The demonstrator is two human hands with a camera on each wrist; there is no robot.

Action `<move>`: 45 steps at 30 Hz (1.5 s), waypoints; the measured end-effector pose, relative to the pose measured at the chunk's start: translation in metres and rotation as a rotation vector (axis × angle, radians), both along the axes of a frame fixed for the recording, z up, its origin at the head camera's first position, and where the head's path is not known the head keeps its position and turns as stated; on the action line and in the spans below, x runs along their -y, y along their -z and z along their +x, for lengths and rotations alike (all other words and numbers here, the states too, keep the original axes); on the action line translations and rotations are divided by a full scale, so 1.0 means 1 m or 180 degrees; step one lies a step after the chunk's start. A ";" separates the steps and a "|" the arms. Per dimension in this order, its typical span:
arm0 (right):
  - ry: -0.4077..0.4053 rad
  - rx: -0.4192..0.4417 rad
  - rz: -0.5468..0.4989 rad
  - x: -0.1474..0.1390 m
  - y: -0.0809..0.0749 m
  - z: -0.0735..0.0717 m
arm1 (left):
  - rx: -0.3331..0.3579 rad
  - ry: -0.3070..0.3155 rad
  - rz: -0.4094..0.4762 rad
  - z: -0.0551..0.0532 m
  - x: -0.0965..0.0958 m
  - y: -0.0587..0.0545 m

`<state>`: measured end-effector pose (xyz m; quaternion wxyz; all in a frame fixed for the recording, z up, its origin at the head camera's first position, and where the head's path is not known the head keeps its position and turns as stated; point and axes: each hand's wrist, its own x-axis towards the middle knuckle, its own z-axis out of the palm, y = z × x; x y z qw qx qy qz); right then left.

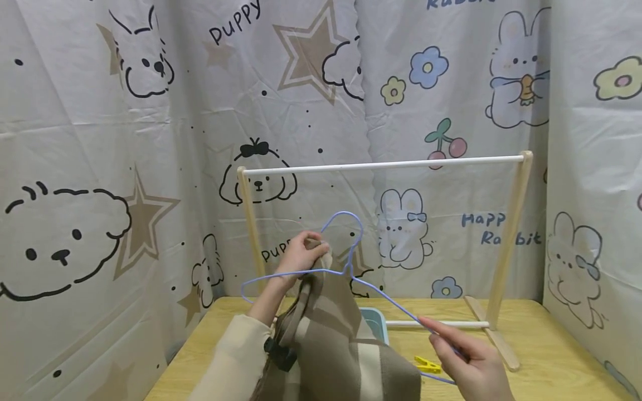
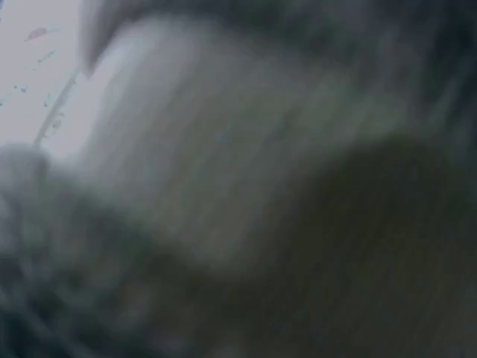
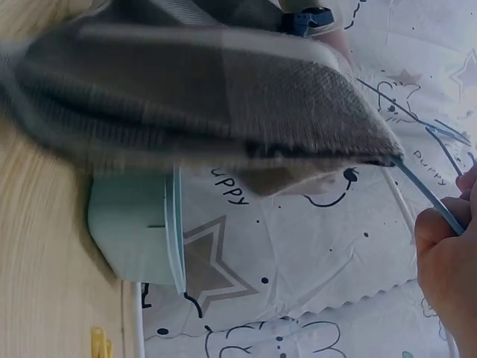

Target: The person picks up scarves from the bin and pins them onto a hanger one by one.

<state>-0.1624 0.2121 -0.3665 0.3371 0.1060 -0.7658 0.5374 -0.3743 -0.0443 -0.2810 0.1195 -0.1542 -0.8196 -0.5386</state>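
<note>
In the head view, a blue-violet clothes hanger (image 1: 373, 287) is held up with its hook at the top. My right hand (image 1: 471, 356) grips its right arm near the lower corner. The left hand (image 1: 303, 256) pinches the upper part of a brown-and-beige checked cloth (image 1: 336, 317) close to the hanger's neck. That cloth hangs down in folds; its kind of garment cannot be told. In the right wrist view, a hanger bar (image 3: 425, 190) runs from the hand to the edge of the checked fabric (image 3: 223, 97). Blurred cloth (image 2: 223, 149) fills most of the left wrist view.
A wooden rack with a white rail (image 1: 381, 165) stands behind the hands on the wood-grain table (image 1: 562, 345). A light blue plastic bin (image 1: 375, 323) sits partly behind the cloth. One yellow clothespin (image 1: 427, 365) lies near the right hand. Printed curtains (image 1: 321, 128) surround the table.
</note>
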 end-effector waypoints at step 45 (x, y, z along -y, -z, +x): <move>0.0180 -0.0233 -0.0061 -0.017 -0.009 -0.009 | -0.3062 0.0319 -0.2068 0.077 0.023 0.041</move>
